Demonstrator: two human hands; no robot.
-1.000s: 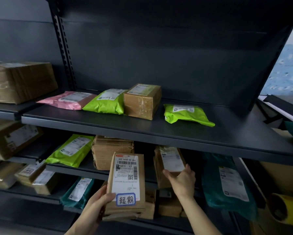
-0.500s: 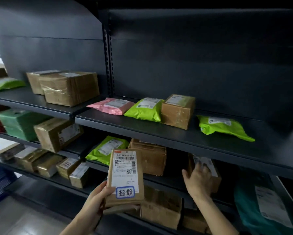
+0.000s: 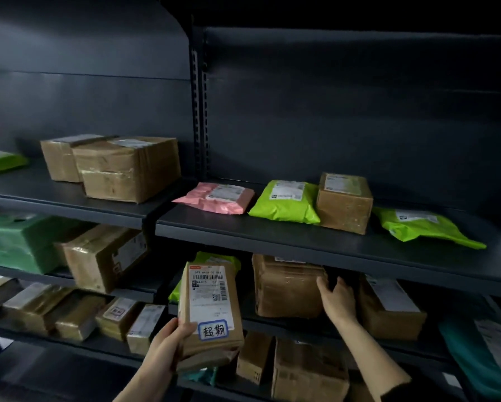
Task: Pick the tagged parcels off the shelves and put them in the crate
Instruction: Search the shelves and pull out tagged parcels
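Tagged parcel [image 3: 210, 311]: one, clenched in the left hand [image 3: 168, 348]; right hand [image 3: 337, 297], fingers spread and grasping nothing, touches one box [image 3: 287, 288]. Top shelf [image 3: 301, 236]: two green bags, one pink.

1. Tagged parcel [image 3: 210, 311]: flat brown cardboard pkg, upright, white shipping label w/ barcode on front, blue-bordered handwritten tag at lower front; off the shelves, gripped at bottom-left corner.

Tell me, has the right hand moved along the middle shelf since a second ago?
Yes. The right hand has shifted left: it was on the small labelled box and now touches the right side of the stacked brown parcel beside it.
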